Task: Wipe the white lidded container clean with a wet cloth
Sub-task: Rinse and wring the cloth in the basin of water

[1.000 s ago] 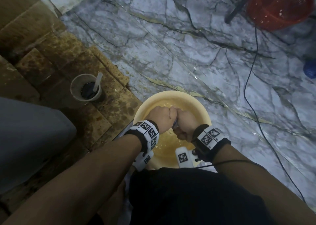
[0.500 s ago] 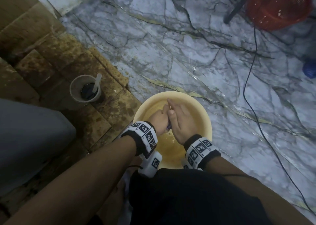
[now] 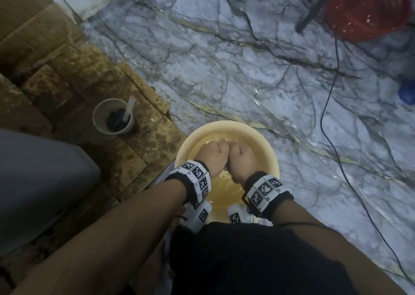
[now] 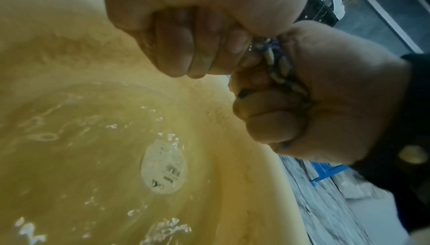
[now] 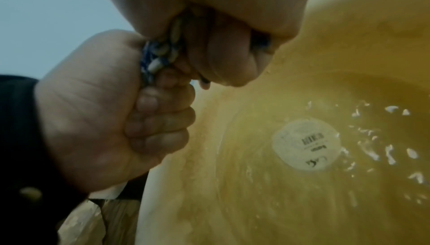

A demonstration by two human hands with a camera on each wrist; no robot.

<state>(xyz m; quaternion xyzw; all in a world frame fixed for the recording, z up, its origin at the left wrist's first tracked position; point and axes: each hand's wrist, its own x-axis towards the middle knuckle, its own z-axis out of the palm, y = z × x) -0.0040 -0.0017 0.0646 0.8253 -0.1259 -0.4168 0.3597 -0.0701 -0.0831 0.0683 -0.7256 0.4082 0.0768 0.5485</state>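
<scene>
Left hand: fist clenched tight round the cloth.
Right hand: fisted on the same cloth, knuckles touching the left.
Basin: at 6 o'clock, water inside.
Container: none in view.
Tip: I'd twist the fists opposite ways, low over the water, leaving it damp.

Marble floor, stained tiles, clutter

A cup with dark liquid and a straw stands on brown tiles; a red basket and black cable lie on the marble floor.
</scene>
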